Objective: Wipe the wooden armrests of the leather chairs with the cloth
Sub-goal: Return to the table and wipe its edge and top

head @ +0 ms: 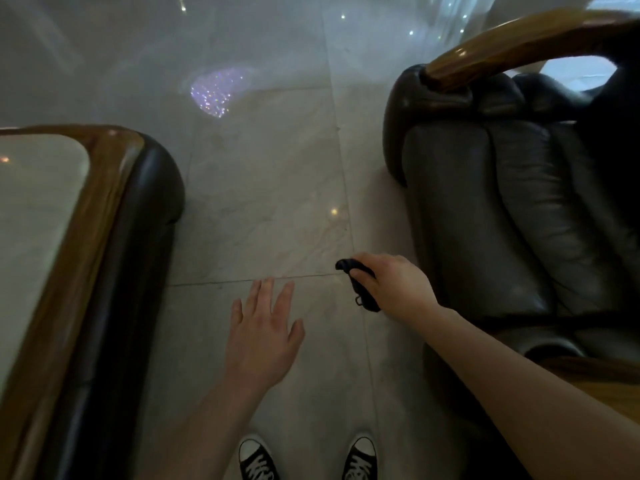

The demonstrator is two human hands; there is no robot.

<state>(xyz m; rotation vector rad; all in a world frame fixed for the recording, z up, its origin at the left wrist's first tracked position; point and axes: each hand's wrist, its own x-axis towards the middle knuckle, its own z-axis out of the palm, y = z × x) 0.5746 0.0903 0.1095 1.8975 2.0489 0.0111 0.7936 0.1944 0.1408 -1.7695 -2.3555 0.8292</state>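
A dark leather chair (519, 209) fills the right side. Its far wooden armrest (512, 39) curves across the top right, and its near wooden armrest (595, 379) shows at the lower right, partly behind my forearm. My right hand (394, 285) hangs over the floor just left of the chair's seat, shut on a small black cloth (360, 285) bunched in the fingers. My left hand (263, 337) floats lower and to the left, fingers spread, palm down, holding nothing.
At the left stands a table with a pale top, a wooden rim (93, 216) and a dark padded edge (138, 237). A polished marble floor (263, 202) runs between table and chair. Two black sneakers (256, 459) show at the bottom edge.
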